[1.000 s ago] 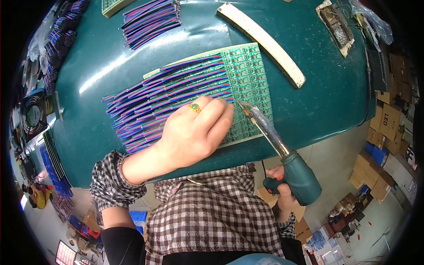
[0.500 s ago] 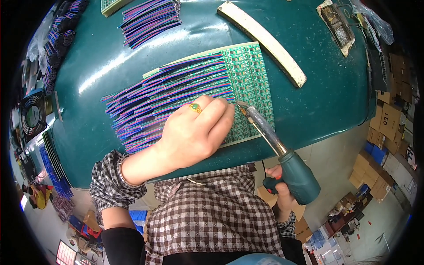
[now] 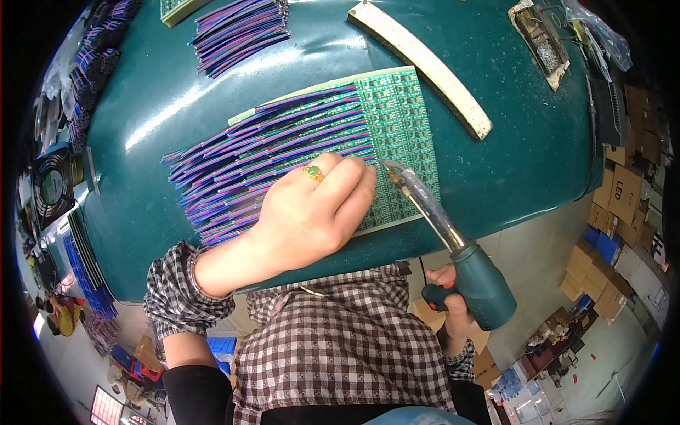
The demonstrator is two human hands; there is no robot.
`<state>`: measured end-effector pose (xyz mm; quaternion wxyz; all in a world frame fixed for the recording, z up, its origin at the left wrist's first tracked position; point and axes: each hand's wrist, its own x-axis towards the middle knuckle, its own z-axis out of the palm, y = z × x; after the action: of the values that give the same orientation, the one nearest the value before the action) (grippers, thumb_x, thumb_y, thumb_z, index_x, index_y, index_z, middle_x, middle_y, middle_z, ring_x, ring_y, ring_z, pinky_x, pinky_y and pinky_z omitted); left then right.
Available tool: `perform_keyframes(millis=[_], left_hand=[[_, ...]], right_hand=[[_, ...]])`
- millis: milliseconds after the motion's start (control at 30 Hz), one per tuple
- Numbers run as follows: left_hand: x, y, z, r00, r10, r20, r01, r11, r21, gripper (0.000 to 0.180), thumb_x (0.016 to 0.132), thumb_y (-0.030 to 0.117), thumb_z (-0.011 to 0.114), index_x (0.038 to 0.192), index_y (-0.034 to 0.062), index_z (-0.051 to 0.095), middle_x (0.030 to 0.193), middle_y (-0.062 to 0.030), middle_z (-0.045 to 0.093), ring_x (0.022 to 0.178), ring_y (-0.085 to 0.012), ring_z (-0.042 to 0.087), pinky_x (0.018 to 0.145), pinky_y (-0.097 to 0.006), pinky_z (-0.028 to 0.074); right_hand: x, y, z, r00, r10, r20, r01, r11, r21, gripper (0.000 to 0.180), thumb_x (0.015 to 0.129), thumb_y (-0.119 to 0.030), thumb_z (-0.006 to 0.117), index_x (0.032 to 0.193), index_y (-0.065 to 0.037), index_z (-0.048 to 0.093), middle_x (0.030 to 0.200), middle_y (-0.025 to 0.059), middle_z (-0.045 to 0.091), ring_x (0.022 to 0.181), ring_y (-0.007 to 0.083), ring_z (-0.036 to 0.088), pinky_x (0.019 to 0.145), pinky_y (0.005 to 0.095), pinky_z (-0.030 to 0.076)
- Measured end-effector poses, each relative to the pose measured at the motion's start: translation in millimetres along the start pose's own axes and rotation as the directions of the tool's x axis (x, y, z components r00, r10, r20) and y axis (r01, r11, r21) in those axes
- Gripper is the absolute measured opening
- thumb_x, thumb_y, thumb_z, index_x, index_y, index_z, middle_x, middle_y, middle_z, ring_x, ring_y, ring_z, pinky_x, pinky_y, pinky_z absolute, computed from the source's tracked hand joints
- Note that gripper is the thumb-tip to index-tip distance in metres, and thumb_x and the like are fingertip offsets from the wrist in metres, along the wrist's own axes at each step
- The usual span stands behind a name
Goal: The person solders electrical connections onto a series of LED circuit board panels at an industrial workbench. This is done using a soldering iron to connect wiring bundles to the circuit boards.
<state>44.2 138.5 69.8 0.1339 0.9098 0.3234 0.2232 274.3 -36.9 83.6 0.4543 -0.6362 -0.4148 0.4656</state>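
Observation:
A green circuit board panel [image 3: 407, 113] lies on the table, with rows of blue, red and black wires [image 3: 283, 131] stretching left from it. Over the lower rows, my left hand [image 3: 315, 205] is closed with curled fingers, pinching at the wires' board end; the fingertips are mostly hidden. My right hand [image 3: 457, 304] grips the handle of a dark green soldering gun [image 3: 485, 287], below the table's near edge. Its long metal barrel slants up and left. The tip sits over the board, just right of my left fingertips; whether it touches cannot be told.
A long pale bar [image 3: 425, 71] lies slantwise beyond the board. Another wire bundle [image 3: 241, 32] rests at the far side. A worn tray with solder bits [image 3: 540, 42] is at the far right. A black fan [image 3: 53, 185] stands by the left edge.
The soldering gun has shifted slightly right and its tip sits a little farther from my left fingertips. My left hand and the board have stayed in place.

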Motion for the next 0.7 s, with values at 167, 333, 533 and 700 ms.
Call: perform_keyframes(millis=[167,333,533,700], left_hand=[[0,1,0,1.000,-0.004,-0.003,0.004,1.000,0.004,0.037,0.065,0.006,0.065,0.101,-0.0028,0.066,0.093,-0.0084,0.060,0.075,-0.0207,0.060,0.060,-0.030,0.051],[1,2,2,1.000,-0.002,0.007,0.002,1.000,0.005,0.037,0.065,0.006,0.066,0.101,-0.0027,0.066,0.093,-0.0084,0.060,0.076,-0.0209,0.061,0.061,-0.030,0.052],[0,-4,12,0.993,0.068,-0.096,-0.061,0.995,0.077,0.030,0.069,0.013,0.061,0.096,-0.0002,0.064,0.086,-0.0051,0.053,0.072,-0.0161,0.056,0.054,-0.027,0.048],[1,-4,13,0.992,0.072,-0.102,-0.063,0.994,0.086,0.031,0.069,0.013,0.061,0.096,-0.0001,0.063,0.086,-0.0051,0.052,0.071,-0.0160,0.055,0.055,-0.026,0.048]], right_hand=[[1,-6,0,0.997,0.075,-0.037,-0.071,0.993,0.093,0.077,0.079,-0.032,0.082,0.129,0.010,0.042,0.096,0.0144,0.070,0.091,0.0214,0.069,0.083,0.0344,0.056],[5,-17,7,0.980,0.188,-0.068,-0.171,0.964,0.202,0.079,0.077,-0.033,0.083,0.129,0.010,0.041,0.099,0.0160,0.069,0.092,0.0240,0.069,0.083,0.0364,0.057],[1,-10,-1,0.992,0.124,-0.029,-0.119,0.985,0.126,0.079,0.077,-0.029,0.084,0.130,0.009,0.040,0.097,0.0161,0.067,0.089,0.0246,0.068,0.083,0.0388,0.057],[0,-7,3,0.991,0.112,-0.067,-0.095,0.973,0.209,0.077,0.078,-0.027,0.083,0.130,0.009,0.040,0.092,0.0135,0.066,0.085,0.0227,0.068,0.082,0.0389,0.057]])
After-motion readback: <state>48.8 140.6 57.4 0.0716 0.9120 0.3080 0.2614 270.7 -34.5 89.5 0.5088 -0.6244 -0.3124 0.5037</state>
